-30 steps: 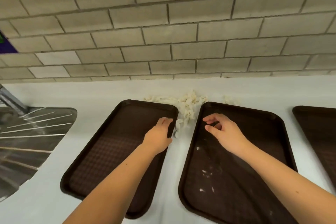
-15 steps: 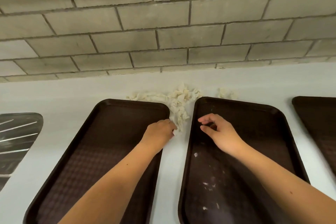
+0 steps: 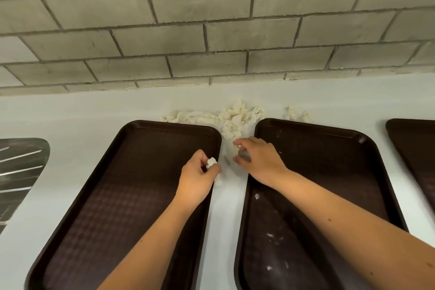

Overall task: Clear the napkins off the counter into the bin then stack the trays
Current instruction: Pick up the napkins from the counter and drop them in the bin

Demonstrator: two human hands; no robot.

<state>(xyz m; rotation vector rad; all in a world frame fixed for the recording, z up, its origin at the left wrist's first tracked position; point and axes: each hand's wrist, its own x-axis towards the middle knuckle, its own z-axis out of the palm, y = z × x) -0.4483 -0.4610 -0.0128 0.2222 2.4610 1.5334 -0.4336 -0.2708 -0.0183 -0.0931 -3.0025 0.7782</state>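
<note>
Crumpled cream napkins [image 3: 235, 120] lie in a heap on the white counter [image 3: 82, 113] behind and between two dark brown trays. My left hand [image 3: 196, 179] hovers over the right edge of the left tray [image 3: 113, 195] and pinches a small napkin wad [image 3: 211, 162]. My right hand [image 3: 259, 160] reaches left from the middle tray [image 3: 329, 172] into the gap, its curled fingers pinching the near end of the napkin heap. A separate small napkin clump [image 3: 297, 114] sits behind the middle tray. White crumbs dot the middle tray.
A third brown tray [image 3: 414, 143] shows at the right edge. A steel sink drainboard [image 3: 18, 172] lies at the left. A grey block wall [image 3: 211, 30] rises right behind the counter. No bin is in view.
My left hand has pulled back from the heap with a napkin wad. My right hand moved left off the middle tray onto the napkins in the gap. The view shifted right and closer.
</note>
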